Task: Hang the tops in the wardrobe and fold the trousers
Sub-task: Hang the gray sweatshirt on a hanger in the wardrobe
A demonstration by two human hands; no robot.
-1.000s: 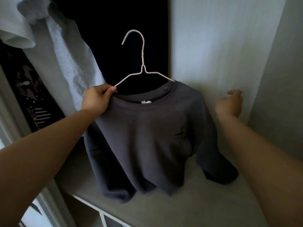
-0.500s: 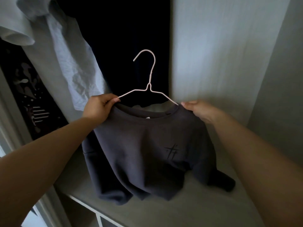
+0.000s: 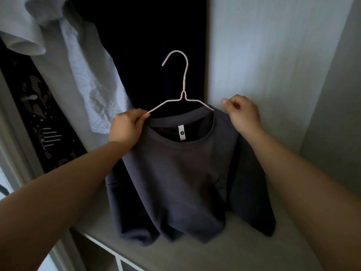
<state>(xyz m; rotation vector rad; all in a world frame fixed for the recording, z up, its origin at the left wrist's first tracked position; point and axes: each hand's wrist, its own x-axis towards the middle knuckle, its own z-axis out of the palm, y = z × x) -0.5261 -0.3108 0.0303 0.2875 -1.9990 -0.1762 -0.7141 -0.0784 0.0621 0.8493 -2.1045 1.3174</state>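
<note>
Left hand (image 3: 127,128) curled tight, pinching the hanger (image 3: 183,94) wire together with the sweatshirt (image 3: 179,173) at its left shoulder. Right hand (image 3: 242,114) curled at the right shoulder, touching the fabric; can't tell if it actually grips. Hanger hook points straight up and opens left, arms running left-right, right arm inside the collar. Sweatshirt is held up, long axis vertical: collar up, label (image 3: 181,133) visible, hem and cuffs down on the shelf (image 3: 214,255) beneath it. White shirt (image 3: 93,90) hangs up-left of the sweatshirt, dark garment (image 3: 156,36) directly behind it, wardrobe panel (image 3: 273,55) up-right.
</note>
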